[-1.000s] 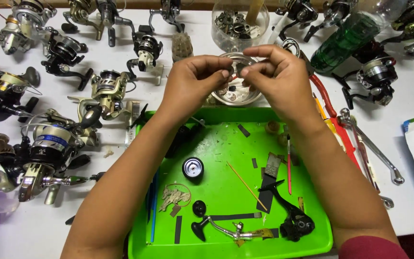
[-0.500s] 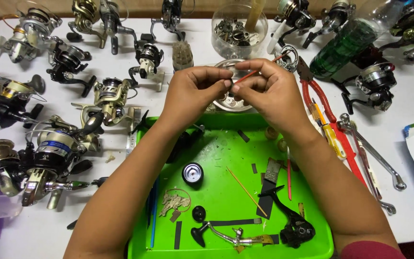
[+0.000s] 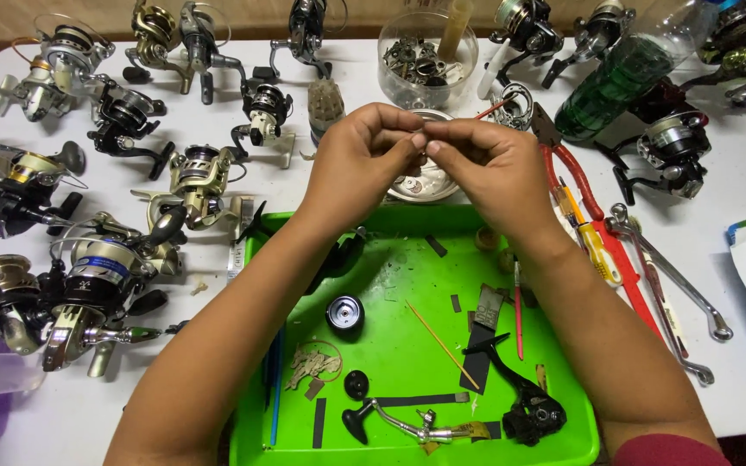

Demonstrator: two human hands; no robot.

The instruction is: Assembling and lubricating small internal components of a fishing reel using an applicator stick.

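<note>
My left hand (image 3: pixel 363 162) and my right hand (image 3: pixel 496 168) meet fingertip to fingertip above a round metal dish (image 3: pixel 425 185). They pinch a small part (image 3: pixel 421 141) between them, mostly hidden by the fingers. A thin red stick (image 3: pixel 494 108) pokes up and to the right out of my right hand's fingers. Both forearms reach over a green tray (image 3: pixel 399 267). The tray holds a small black spool (image 3: pixel 344 312), a black reel body (image 3: pixel 533 414), a crank handle (image 3: pixel 399 423), a wooden stick (image 3: pixel 442 345) and dark strips.
Many fishing reels (image 3: pixel 97 276) crowd the white table on the left and along the back. A clear bowl of metal parts (image 3: pixel 425 60) stands behind the dish. A green bottle (image 3: pixel 623 78), red-handled pliers (image 3: pixel 597 216) and wrenches (image 3: pixel 675 293) lie to the right.
My hands have drawn closer until the fingertips touch. The red stick came into view in my right hand half a second ago and stays there.
</note>
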